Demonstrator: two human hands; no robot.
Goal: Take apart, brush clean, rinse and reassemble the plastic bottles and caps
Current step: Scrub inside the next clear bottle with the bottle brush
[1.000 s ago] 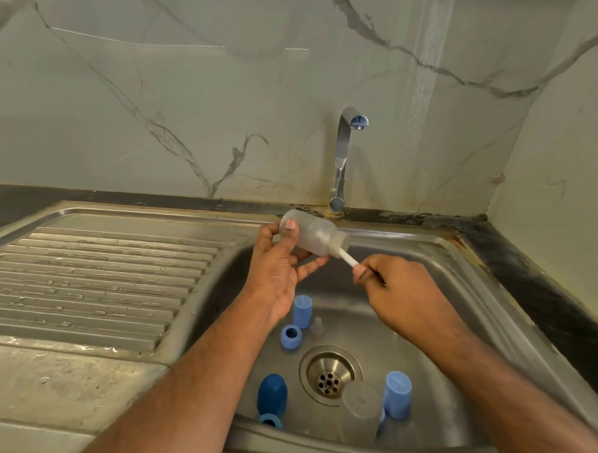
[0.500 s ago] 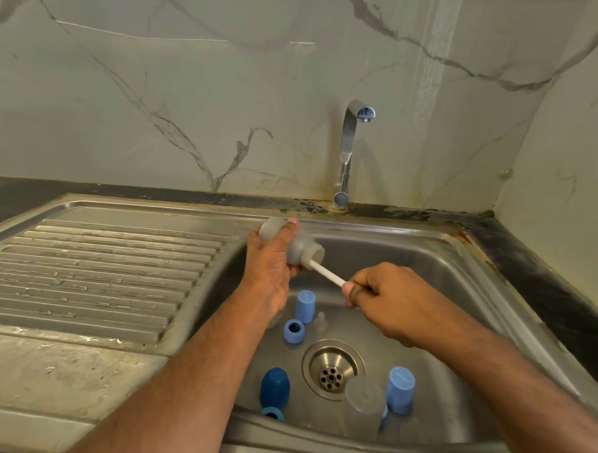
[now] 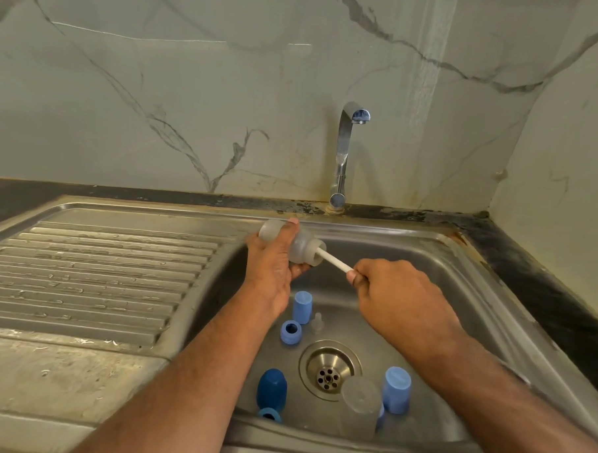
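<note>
My left hand (image 3: 275, 263) grips a translucent plastic bottle (image 3: 307, 247) on its side over the sink basin, mouth pointing right. My right hand (image 3: 394, 295) holds the white handle of a brush (image 3: 333, 261) whose head is inside the bottle. On the basin floor lie light blue caps (image 3: 302, 307) (image 3: 290, 332) (image 3: 396, 390), a small clear nozzle (image 3: 316, 322), a dark blue cap (image 3: 271, 389) with a blue ring (image 3: 269, 414) below it, and an upturned translucent bottle (image 3: 360, 405).
The steel sink (image 3: 486, 303) has a round drain (image 3: 329, 369) in its floor and a ribbed draining board (image 3: 93, 272) on the left. A chrome tap (image 3: 343, 156), not running, stands behind by the marble wall. Dark counter runs along the right edge.
The bottle has tilted and shifted left in my left hand, and the brush handle shows more length between bottle mouth and my right hand.
</note>
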